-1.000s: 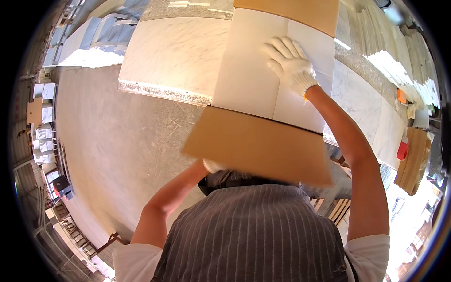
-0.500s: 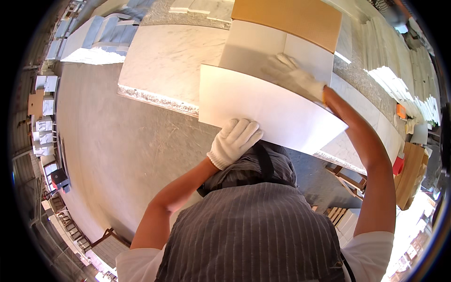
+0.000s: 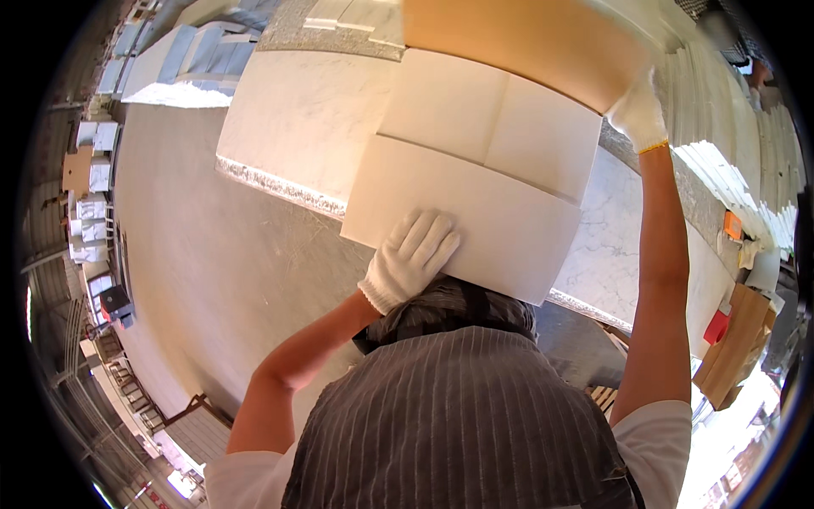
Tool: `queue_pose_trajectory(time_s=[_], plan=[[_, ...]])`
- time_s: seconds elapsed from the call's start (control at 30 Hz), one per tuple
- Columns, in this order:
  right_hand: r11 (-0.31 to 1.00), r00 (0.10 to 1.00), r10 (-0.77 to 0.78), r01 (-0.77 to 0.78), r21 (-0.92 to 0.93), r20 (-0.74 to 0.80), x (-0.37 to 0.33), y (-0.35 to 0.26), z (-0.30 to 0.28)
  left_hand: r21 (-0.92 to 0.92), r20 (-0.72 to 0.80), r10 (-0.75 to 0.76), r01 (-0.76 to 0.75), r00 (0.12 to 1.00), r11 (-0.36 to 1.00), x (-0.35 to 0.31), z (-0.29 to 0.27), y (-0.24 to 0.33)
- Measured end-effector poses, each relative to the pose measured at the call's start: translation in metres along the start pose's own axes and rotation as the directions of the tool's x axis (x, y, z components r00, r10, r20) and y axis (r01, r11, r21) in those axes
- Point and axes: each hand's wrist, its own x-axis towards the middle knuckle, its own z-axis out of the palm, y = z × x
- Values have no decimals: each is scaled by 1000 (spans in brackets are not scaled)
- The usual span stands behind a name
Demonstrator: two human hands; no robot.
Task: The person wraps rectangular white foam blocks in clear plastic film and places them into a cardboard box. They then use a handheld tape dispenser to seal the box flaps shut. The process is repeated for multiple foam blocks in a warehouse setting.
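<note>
A white cardboard box (image 3: pixel 496 119) lies on a pale marble slab (image 3: pixel 297 119) in front of me, with a seam across its top. Its near white flap (image 3: pixel 475 212) is folded down flat, and my left hand (image 3: pixel 414 254), in a white knit glove, rests on that flap near its front edge with the fingers stretched out. At the far side a brown cardboard flap (image 3: pixel 526 38) stands out from the box. My right hand (image 3: pixel 638 114), also gloved, closes around the right end of this brown flap; the fingertips are partly hidden and slightly blurred.
Stacks of pale slabs (image 3: pixel 721 127) stand at the right, and grey-blue pieces (image 3: pixel 182 64) at the far left. An orange object (image 3: pixel 733 225) and a red one (image 3: pixel 717 327) sit beyond my right arm. Concrete floor (image 3: pixel 186 229) stretches along the left.
The near white flap has come down from a tilted position to flat. My right hand has moved from over the box to the far right and taken hold of the brown flap.
</note>
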Motion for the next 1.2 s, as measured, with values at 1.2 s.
queue_pose_trajectory(time_s=[1.2], plan=[[979, 863, -179, 109, -170, -473, -57, -163, 82, -198, -252, -318, 273, 914, 941, 157, 16, -113]])
